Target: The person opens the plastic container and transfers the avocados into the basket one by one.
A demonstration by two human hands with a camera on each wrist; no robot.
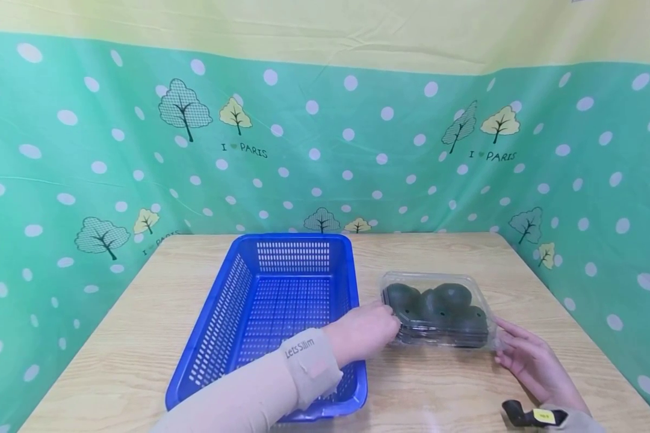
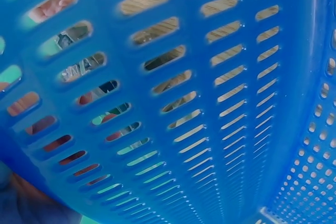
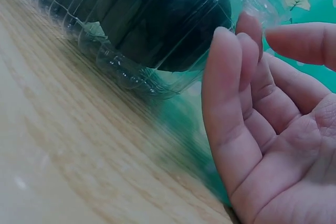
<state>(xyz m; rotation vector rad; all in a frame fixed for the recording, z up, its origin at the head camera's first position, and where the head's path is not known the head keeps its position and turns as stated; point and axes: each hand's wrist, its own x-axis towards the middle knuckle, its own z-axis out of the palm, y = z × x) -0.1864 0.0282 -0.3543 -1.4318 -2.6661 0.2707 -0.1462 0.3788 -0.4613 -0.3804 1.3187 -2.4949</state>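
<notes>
A clear plastic clamshell box (image 1: 436, 310) stands on the table to the right of the basket. Inside it lie several dark green, rounded fruits (image 1: 452, 297) that look like avocados. My left hand (image 1: 364, 332) reaches over the basket's right rim and grips the box's near left corner; its fingertips are hidden. At the opposite end, my right hand (image 1: 533, 364) holds the box's edge between thumb and bent fingers. In the right wrist view, its fingertips (image 3: 226, 51) meet the box's clear rim, with a dark fruit (image 3: 173, 30) behind the plastic.
A blue plastic basket (image 1: 352, 270) with slotted walls stands left of the box, nothing in it. Its slotted wall (image 2: 210, 77) fills the left wrist view. Both stand on a wooden table (image 1: 428, 391), with a dotted green curtain (image 1: 357, 168) behind and beside it.
</notes>
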